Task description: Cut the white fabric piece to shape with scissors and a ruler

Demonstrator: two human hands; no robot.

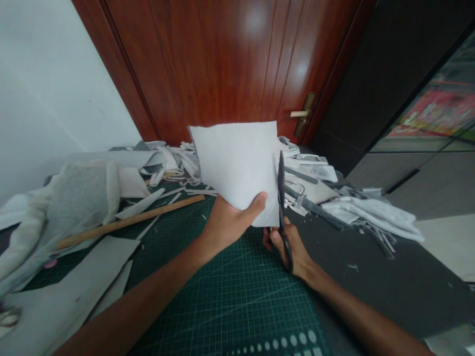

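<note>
A square of thick white felt-like fabric (233, 168) stands nearly upright, pinched at its lower edge by the left hand (232, 222), thumb in front and fingers behind. The right hand (287, 244) is closed around black-handled scissors (281, 193), whose dark blades rise along the fabric's right edge, touching it; how far the blades are spread cannot be told. Below lies a green cutting mat (222, 296) with a white grid and a row of printed white dots, no readable writing. Beyond it are a long wooden ruler (129, 222), a crumpled grey fabric piece (77, 207), heaped white offcuts (308, 183) and a dark grey sheet (371, 287). Behind stands a reddish-brown wooden door (222, 59) with a brass lever handle (302, 111).
</note>
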